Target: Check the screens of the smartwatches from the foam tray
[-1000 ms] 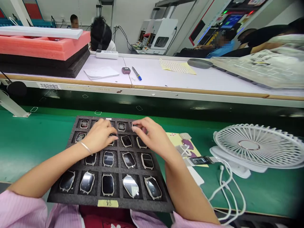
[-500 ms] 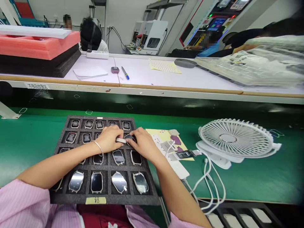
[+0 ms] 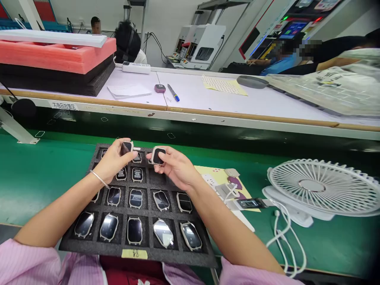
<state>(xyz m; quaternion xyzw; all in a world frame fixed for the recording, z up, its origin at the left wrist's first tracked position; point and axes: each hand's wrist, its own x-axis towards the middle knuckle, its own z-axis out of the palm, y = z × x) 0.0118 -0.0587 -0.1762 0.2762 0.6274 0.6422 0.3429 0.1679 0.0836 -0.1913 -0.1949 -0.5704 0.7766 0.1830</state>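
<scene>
My left hand (image 3: 116,159) holds a smartwatch case (image 3: 126,148) by its edges, dark screen facing me, over the far rows of a black foam tray (image 3: 166,256). In my right hand (image 3: 175,164) is a second smartwatch case (image 3: 158,156), its frame pale and my thumb on its dark face. The two cases are apart. Below them the tray's pockets hold several more watch cases, such as one with a dark screen (image 3: 135,230); some in the far rows show white text. A pocket (image 3: 157,178) beneath my right hand is bare. A yellow label (image 3: 134,253) is on the tray's near edge.
To the right stand a white fan (image 3: 311,185) and looped white cables (image 3: 289,245). A small dark device (image 3: 251,203) lies by a yellow sheet (image 3: 204,171). Beyond, a raised shelf (image 3: 190,93) bears pink foam (image 3: 59,57), a pen (image 3: 173,93) and papers (image 3: 129,91).
My hands have risen from the tray's second row and moved apart, each lifting a watch case. The view has shifted, so the surroundings sit farther right.
</scene>
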